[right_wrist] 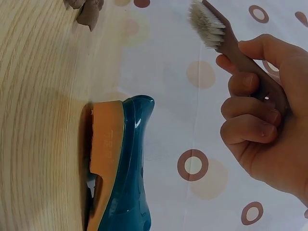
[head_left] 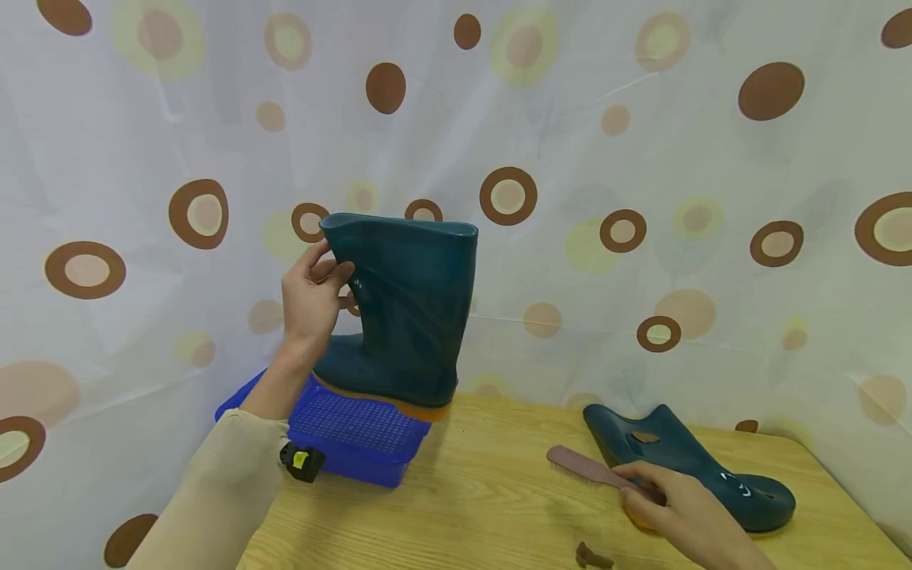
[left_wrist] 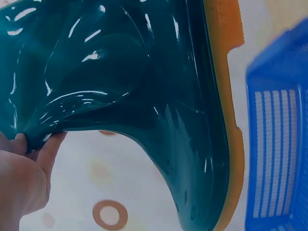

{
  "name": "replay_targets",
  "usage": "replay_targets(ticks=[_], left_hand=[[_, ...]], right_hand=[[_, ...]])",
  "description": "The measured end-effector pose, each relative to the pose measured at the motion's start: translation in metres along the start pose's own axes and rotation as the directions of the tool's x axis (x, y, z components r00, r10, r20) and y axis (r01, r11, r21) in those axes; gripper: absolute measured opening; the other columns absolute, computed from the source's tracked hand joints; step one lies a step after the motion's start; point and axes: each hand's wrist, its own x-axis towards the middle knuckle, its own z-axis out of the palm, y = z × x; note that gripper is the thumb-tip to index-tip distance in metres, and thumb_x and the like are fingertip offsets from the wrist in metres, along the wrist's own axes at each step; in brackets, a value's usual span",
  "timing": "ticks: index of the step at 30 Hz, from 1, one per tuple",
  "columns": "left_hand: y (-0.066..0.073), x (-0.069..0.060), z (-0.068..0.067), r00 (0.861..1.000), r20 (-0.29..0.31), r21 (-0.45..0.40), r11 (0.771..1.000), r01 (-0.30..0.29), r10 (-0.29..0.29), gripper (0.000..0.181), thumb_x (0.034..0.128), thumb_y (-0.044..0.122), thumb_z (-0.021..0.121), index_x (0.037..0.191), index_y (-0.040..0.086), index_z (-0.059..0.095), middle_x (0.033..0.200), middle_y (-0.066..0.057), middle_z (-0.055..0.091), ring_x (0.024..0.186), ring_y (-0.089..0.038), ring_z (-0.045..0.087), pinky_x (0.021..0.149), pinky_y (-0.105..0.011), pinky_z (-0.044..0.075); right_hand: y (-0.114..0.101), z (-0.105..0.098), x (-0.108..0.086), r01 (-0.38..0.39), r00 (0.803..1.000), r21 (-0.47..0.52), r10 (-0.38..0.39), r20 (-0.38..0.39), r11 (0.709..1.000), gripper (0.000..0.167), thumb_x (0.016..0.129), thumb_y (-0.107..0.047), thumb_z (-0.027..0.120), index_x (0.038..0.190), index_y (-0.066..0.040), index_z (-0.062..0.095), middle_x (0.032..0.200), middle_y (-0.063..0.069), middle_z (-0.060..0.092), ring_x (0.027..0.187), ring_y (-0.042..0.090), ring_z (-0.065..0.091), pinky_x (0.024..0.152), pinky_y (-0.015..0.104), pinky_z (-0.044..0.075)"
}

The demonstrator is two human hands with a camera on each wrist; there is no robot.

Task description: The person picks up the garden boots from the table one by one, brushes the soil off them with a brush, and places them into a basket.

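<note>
A dark teal rubber boot with an orange sole is held upright, its toe to the left. My left hand pinches the front of its shaft below the top rim; the left wrist view shows thumb and fingers on the boot. A pinkish-brown scrub brush is gripped by the handle in my right hand. Pale bristles show in the right wrist view, clear of any surface. Near that hand, a second teal boot lies on its side, with brown patches on it.
Behind and below the raised boot stands a blue perforated plastic basket on the wooden table. Brown clumps lie at the table's front. A spotted curtain hangs behind and at the sides.
</note>
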Motion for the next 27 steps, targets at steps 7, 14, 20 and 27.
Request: replay_targets(ticks=[7, 14, 20, 27], left_hand=[[-0.013, 0.010, -0.013, 0.999, 0.026, 0.121, 0.992, 0.037, -0.040, 0.038, 0.1005, 0.010, 0.057, 0.138, 0.014, 0.058, 0.111, -0.022, 0.070, 0.089, -0.012, 0.069, 0.066, -0.025, 0.060], [-0.034, 0.013, -0.026, 0.995, 0.072, 0.237, 0.970, 0.052, -0.071, 0.039, 0.1014, 0.008, 0.054, 0.141, 0.011, 0.055, 0.112, -0.025, 0.070, 0.095, -0.023, 0.069, 0.067, -0.025, 0.060], [-0.047, 0.015, -0.035, 0.991, 0.078, 0.325, 0.942, 0.078, -0.109, 0.044, 0.1029, 0.010, 0.051, 0.147, 0.010, 0.048, 0.115, -0.026, 0.069, 0.103, -0.032, 0.067, 0.069, -0.025, 0.060], [-0.060, 0.011, -0.033, 0.977, 0.135, 0.379, 0.920, 0.103, -0.165, 0.049, 0.1036, 0.009, 0.049, 0.151, 0.007, 0.040, 0.121, -0.027, 0.067, 0.104, -0.036, 0.066, 0.073, -0.031, 0.061]], right_hand=[[-0.001, 0.002, 0.000, 0.017, 0.998, 0.020, -0.016, -0.053, 1.000, 0.042, 0.101, -0.044, 0.053, 0.132, -0.016, 0.061, 0.082, -0.002, 0.059, 0.068, 0.005, 0.049, 0.061, 0.026, 0.038], [-0.004, 0.008, 0.006, 0.054, 0.990, 0.029, -0.049, -0.134, 0.998, 0.044, 0.101, -0.042, 0.053, 0.135, -0.013, 0.059, 0.074, -0.003, 0.054, 0.061, 0.005, 0.046, 0.057, 0.024, 0.037], [-0.001, 0.012, 0.009, 0.059, 0.984, 0.035, -0.052, -0.171, 0.998, 0.041, 0.102, -0.039, 0.053, 0.136, -0.017, 0.058, 0.082, -0.004, 0.058, 0.068, 0.005, 0.050, 0.060, 0.024, 0.039], [0.006, 0.016, 0.009, 0.029, 0.984, 0.009, -0.027, -0.176, 1.000, 0.041, 0.105, -0.040, 0.047, 0.138, -0.016, 0.054, 0.091, -0.004, 0.060, 0.074, 0.005, 0.052, 0.062, 0.024, 0.041]])
